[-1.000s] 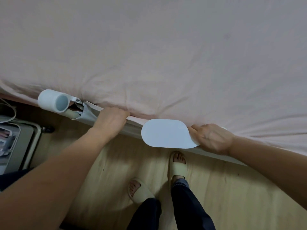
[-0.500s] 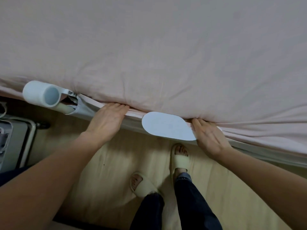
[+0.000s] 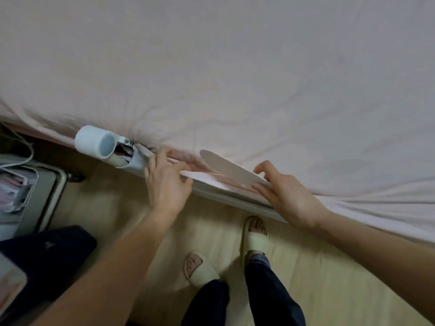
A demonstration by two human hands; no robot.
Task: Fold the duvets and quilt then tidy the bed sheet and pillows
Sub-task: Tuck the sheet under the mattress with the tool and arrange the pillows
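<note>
A pale pink bed sheet covers the mattress and fills the upper part of the head view. Its loose edge hangs over the grey bed rail. My left hand grips that sheet edge at the rail, fingers curled round the fabric. My right hand holds a flat white oval paddle, thumb on top, with the paddle's far end pushed in between sheet and mattress side. No duvet, quilt or pillow shows.
A white cup-shaped holder is clipped to the bed rail left of my left hand. A grey rack with papers and a dark object stand at the left. My feet in pale slippers are on the wooden floor.
The white paddle has tilted from lying flat against the bed side to slanting under the sheet. My left hand has curled onto the sheet edge, and my right hand now holds the paddle's near end.
</note>
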